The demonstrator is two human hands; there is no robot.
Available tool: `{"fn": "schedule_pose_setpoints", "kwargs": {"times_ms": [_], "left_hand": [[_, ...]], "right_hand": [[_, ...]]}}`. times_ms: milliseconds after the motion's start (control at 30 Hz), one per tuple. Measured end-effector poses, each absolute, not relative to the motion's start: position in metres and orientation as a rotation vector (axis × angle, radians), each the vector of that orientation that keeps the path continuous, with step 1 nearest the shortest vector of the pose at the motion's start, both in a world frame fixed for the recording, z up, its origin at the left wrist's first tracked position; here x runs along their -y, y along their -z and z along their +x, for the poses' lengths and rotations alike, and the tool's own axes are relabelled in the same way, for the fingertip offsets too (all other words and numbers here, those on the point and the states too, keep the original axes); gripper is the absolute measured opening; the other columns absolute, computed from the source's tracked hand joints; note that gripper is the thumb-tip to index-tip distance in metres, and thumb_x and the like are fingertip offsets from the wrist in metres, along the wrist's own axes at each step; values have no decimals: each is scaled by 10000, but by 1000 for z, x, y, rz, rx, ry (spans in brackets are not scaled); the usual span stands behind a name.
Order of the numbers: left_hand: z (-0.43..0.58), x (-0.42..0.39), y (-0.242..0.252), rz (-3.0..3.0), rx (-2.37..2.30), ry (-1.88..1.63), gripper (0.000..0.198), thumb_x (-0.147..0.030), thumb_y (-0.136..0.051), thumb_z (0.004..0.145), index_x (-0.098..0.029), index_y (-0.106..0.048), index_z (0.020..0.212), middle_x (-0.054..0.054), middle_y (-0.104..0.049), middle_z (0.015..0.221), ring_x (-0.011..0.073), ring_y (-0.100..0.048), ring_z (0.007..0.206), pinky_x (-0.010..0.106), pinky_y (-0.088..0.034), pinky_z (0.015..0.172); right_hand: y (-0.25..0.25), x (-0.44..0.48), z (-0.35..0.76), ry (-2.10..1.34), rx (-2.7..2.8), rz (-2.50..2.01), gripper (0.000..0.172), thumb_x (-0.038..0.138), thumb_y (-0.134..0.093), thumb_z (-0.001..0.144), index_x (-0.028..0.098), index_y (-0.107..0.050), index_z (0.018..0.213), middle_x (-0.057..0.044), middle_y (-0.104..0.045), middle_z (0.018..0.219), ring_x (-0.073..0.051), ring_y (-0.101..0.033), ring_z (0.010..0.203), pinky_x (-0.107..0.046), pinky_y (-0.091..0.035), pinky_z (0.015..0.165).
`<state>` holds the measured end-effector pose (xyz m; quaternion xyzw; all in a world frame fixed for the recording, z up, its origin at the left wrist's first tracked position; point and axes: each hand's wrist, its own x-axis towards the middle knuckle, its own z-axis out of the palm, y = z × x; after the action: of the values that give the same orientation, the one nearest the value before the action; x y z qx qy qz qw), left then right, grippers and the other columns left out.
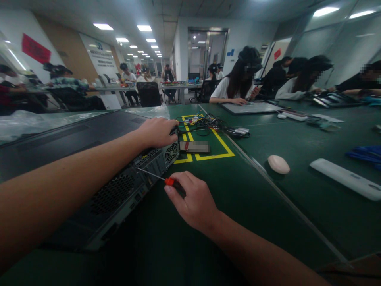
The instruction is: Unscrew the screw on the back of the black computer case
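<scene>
A dark computer case (86, 135) lies on its side on the green table, its rear panel with vents and a round fan grille facing me. My left hand (157, 132) rests on the top near the far rear corner, fingers bent over the edge; what they hold, if anything, is hidden. My right hand (195, 200) is closed on a screwdriver (169, 181) with a red collar. Its thin shaft points left, and the tip is at the rear panel, near the slot covers. Most of the handle is hidden in my fingers.
Tangled cables (211, 123) and a small box (195, 147) lie beyond the case, near yellow tape. To the right are a pale oval object (278, 164), a long white device (347, 178) and a blue bundle (366, 154). Clear plastic (18, 123) lies behind the case. People sit across the table.
</scene>
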<state>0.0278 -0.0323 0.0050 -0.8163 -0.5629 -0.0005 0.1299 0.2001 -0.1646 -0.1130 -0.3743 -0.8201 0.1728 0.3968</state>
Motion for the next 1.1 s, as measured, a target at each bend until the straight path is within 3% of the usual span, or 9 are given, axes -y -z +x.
{"fn": "schedule_pose_setpoints", "kwargs": {"times_ms": [133, 300, 567, 1100], "left_hand": [[28, 33, -5, -2368, 1635, 2, 660, -413, -529, 978, -190, -598, 1595, 232, -769, 1340, 432, -742, 1165, 531, -567, 939], [28, 31, -4, -2376, 1640, 3, 656, -418, -534, 984, -189, -598, 1596, 233, -769, 1332, 434, -742, 1162, 528, -569, 941], [28, 32, -5, -2356, 1634, -16, 651, -415, -535, 988, -198, -596, 1599, 217, -773, 1333, 424, -746, 1163, 513, -572, 938], [27, 30, -3, -2364, 1636, 5, 650, -415, -537, 986, -196, -601, 1595, 224, -771, 1327, 428, -744, 1153, 521, -566, 923]], "right_hand": [[113, 164, 199, -441, 2088, -970, 219, 356, -578, 1110, 191, -723, 1111, -67, -739, 994, -202, -691, 855, -339, -534, 763], [117, 163, 199, -505, 2046, -916, 238, 341, -648, 1059, 189, -664, 1241, -93, -765, 1109, -227, -734, 935, -355, -569, 812], [118, 162, 200, -463, 2081, -939, 123, 244, -627, 1049, 225, -647, 1168, -76, -758, 1073, -221, -733, 913, -350, -563, 811], [118, 162, 200, -407, 2065, -916, 191, 327, -627, 1088, 178, -703, 1180, -86, -748, 1047, -238, -709, 917, -366, -532, 797]]}}
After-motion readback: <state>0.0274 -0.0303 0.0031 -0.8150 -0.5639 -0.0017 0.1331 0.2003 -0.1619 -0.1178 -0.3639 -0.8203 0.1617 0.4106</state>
